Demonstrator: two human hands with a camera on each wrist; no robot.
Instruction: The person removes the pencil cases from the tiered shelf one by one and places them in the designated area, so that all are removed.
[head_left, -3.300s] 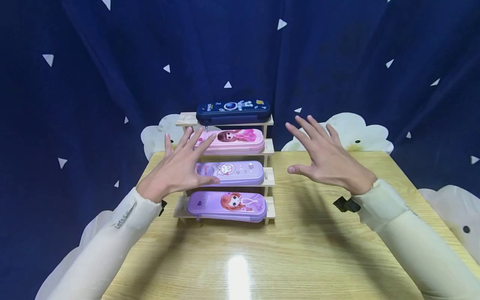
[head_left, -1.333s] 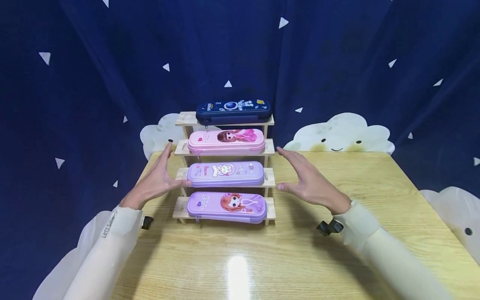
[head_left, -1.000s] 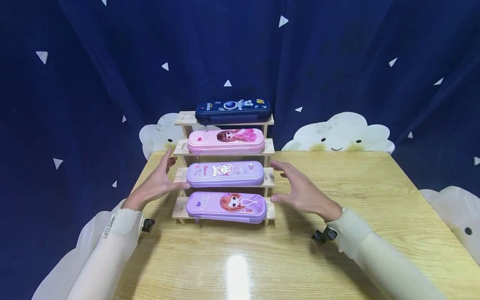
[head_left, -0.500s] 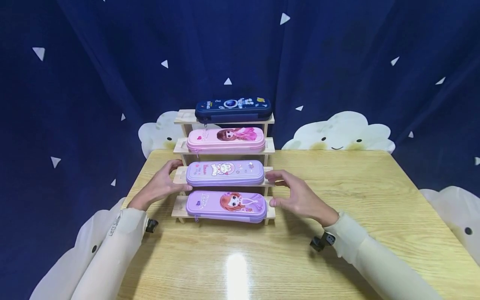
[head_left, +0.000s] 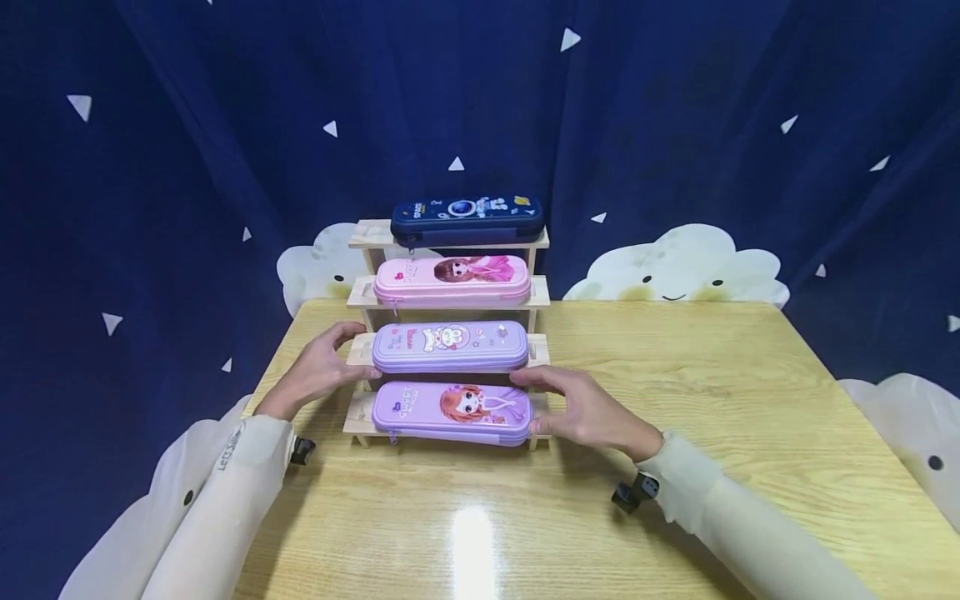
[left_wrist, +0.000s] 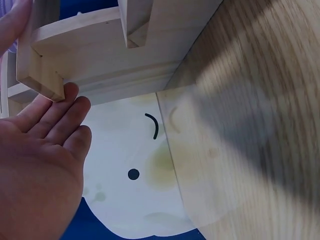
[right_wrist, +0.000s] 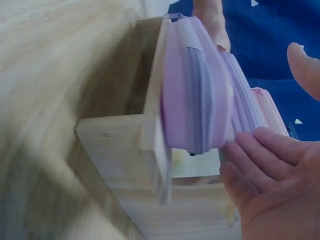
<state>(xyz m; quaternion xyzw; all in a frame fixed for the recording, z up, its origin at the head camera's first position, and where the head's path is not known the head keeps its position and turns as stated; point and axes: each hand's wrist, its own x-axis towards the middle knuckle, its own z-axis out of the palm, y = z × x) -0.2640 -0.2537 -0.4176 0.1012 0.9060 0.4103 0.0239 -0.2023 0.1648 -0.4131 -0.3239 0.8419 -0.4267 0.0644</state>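
A stepped wooden rack (head_left: 363, 412) bears zipped pencil cases, one on each tier. My left hand (head_left: 318, 367) is at the rack's left side, with the end of the second-lowest board between its thumb and fingers. In the left wrist view, the fingertips of that hand (left_wrist: 45, 160) touch the board's corner (left_wrist: 47, 80). At the lowest tier's right end is my right hand (head_left: 588, 408), its thumb and fingers spread around the end of the purple doll pencil case (head_left: 427, 408). The right wrist view shows its fingers extended close to the purple cases, not curled round them.
Higher up are a lilac rabbit pencil case (head_left: 405, 346), a pink doll pencil case (head_left: 420, 283) and a navy space pencil case (head_left: 427, 225). The rack stands on a wood-grain table (head_left: 675, 400). Behind hangs a dark blue curtain (head_left: 675, 125) with cloud shapes (head_left: 675, 258) along the table edge.
Both hands have come down from above the table to the rack's sides. Lately the right hand has moved lower, to the bottom tier, while the left stays put. The cases have not moved.
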